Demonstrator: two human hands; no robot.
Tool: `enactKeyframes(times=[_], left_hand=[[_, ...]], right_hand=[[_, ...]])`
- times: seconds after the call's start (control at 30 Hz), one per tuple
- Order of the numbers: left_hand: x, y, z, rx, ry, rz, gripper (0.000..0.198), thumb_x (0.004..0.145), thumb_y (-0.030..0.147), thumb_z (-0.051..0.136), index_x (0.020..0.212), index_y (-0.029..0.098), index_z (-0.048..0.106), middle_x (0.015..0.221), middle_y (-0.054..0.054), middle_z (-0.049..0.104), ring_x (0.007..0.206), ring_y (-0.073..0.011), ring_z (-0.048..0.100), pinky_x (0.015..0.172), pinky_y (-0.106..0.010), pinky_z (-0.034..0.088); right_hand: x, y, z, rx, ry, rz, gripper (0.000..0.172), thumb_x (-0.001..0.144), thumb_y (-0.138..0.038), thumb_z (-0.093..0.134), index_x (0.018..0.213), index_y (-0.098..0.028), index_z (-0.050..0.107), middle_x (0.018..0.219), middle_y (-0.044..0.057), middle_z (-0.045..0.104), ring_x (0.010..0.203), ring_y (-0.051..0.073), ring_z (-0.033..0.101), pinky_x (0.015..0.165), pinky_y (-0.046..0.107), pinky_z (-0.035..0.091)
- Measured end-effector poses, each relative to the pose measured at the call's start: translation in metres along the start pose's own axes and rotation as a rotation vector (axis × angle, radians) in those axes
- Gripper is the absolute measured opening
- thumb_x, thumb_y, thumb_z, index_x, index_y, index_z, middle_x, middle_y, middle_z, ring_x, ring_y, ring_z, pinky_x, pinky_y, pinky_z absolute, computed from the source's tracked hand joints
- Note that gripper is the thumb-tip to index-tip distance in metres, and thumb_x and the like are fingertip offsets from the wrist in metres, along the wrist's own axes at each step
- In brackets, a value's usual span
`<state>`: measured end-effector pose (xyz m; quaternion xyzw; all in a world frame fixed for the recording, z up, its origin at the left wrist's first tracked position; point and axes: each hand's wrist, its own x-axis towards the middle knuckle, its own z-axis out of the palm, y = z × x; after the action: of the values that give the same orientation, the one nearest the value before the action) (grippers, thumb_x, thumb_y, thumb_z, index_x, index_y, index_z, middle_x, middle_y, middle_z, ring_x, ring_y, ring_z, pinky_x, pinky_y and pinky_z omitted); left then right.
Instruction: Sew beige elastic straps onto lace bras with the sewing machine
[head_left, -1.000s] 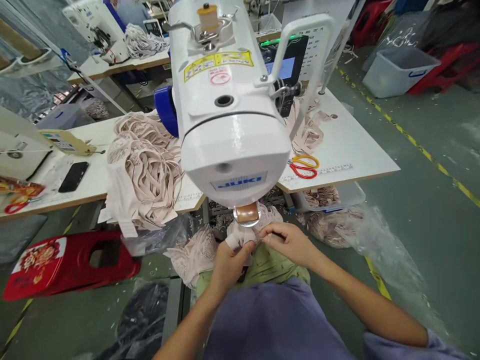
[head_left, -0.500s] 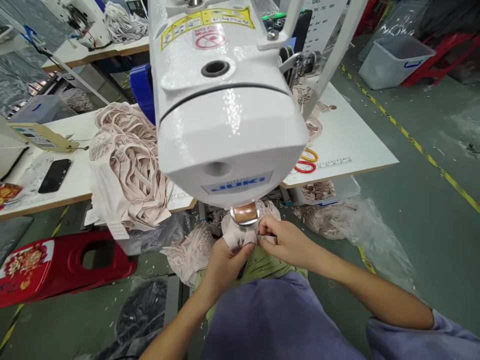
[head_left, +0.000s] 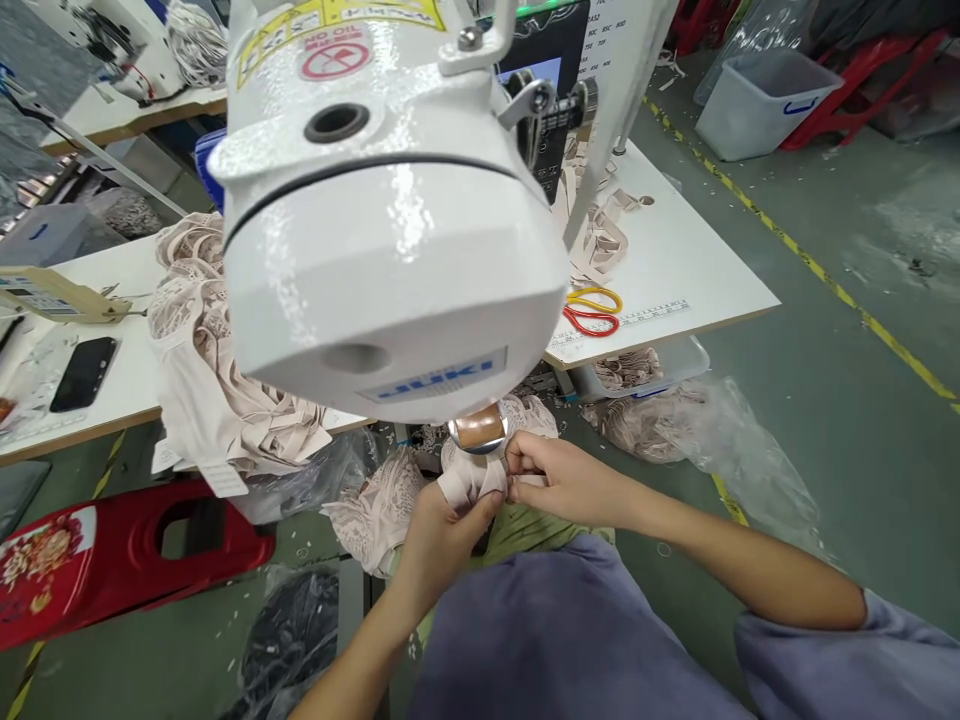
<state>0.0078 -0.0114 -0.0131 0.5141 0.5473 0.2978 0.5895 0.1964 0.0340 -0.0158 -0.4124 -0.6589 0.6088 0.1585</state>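
Note:
A large white sewing machine head [head_left: 375,230] fills the upper middle of the head view and hides the needle area. Just below its front, my left hand [head_left: 435,525] is closed on a piece of pale pink fabric [head_left: 469,480], fingers wrapped round it. My right hand [head_left: 562,480] pinches the same fabric from the right, fingertips meeting the left hand. Both hands are under a copper-coloured round part [head_left: 480,430] of the machine. More pink lace [head_left: 375,505] hangs below the hands over my lap.
A heap of pink straps and lace [head_left: 210,360] lies on the white table [head_left: 675,280] to the left. Red and yellow scissors [head_left: 592,308] rest at the right. A black phone [head_left: 82,372] lies far left. A red stool [head_left: 127,545] and plastic bags sit on the floor.
The camera has come closer and shifted, so the machine head looms larger and further left. Both hands stay together on the pink fabric, with the right hand's fingers closing tighter on it.

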Motion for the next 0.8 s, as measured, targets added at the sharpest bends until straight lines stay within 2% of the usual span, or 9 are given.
enactKeyframes(times=[0.13,0.23,0.4,0.5,0.57,0.67,0.8], left_hand=[[0.001,-0.005,-0.004,0.019,-0.003,0.003,0.026,0.084,0.040,0.064,0.082,0.015,0.066,0.074,-0.002,0.064,0.068,-0.0143,0.054,0.064,-0.024,0.044],[0.002,-0.006,-0.007,0.012,-0.007,-0.005,0.031,0.082,0.045,0.066,0.075,0.015,0.064,0.069,-0.001,0.060,0.064,-0.0133,0.052,0.061,-0.023,0.042],[0.009,-0.007,-0.011,-0.061,-0.006,-0.071,0.037,0.075,0.048,0.073,0.066,0.015,0.061,0.061,0.001,0.056,0.059,-0.0118,0.048,0.057,-0.022,0.039],[0.013,-0.010,-0.010,-0.116,0.019,-0.084,0.037,0.071,0.047,0.077,0.061,0.015,0.060,0.059,0.001,0.056,0.057,-0.0107,0.046,0.056,-0.022,0.037],[0.015,-0.012,-0.008,-0.144,0.049,-0.095,0.037,0.069,0.046,0.078,0.058,0.015,0.060,0.057,0.002,0.056,0.056,-0.0108,0.047,0.056,-0.022,0.038],[0.017,-0.012,-0.001,-0.197,0.103,-0.105,0.035,0.068,0.043,0.079,0.058,0.015,0.059,0.055,0.003,0.056,0.054,-0.0106,0.048,0.056,-0.022,0.039],[0.015,-0.010,0.008,-0.311,0.179,-0.053,0.030,0.070,0.039,0.078,0.066,0.016,0.060,0.058,0.003,0.058,0.055,-0.0107,0.050,0.057,-0.022,0.042]], right_hand=[[0.003,0.005,-0.005,-0.021,-0.022,0.069,0.015,0.078,-0.023,0.062,0.093,-0.020,0.060,0.078,-0.001,0.069,0.074,0.016,0.060,0.068,0.026,0.040],[0.006,0.009,-0.009,-0.081,-0.046,0.039,0.020,0.078,-0.033,0.064,0.089,-0.018,0.070,0.088,0.003,0.071,0.082,0.018,0.061,0.070,0.027,0.039],[0.009,0.017,-0.004,0.141,-0.067,0.125,0.026,0.075,-0.039,0.065,0.084,-0.015,0.069,0.069,-0.002,0.058,0.063,0.012,0.047,0.058,0.024,0.032],[0.010,0.020,0.001,0.319,-0.055,0.175,0.027,0.072,-0.041,0.067,0.078,-0.015,0.066,0.064,-0.003,0.051,0.060,0.011,0.042,0.054,0.023,0.028],[0.010,0.021,0.004,0.357,-0.036,0.199,0.027,0.070,-0.041,0.067,0.077,-0.015,0.064,0.061,-0.005,0.046,0.058,0.010,0.038,0.052,0.023,0.026],[0.007,0.017,0.008,0.278,0.032,0.166,0.028,0.074,-0.042,0.066,0.078,-0.015,0.065,0.064,-0.003,0.049,0.060,0.011,0.041,0.055,0.023,0.029],[0.001,0.007,0.009,0.051,0.187,0.054,0.027,0.080,-0.041,0.059,0.074,-0.016,0.066,0.070,0.000,0.057,0.066,0.013,0.047,0.059,0.025,0.033]])
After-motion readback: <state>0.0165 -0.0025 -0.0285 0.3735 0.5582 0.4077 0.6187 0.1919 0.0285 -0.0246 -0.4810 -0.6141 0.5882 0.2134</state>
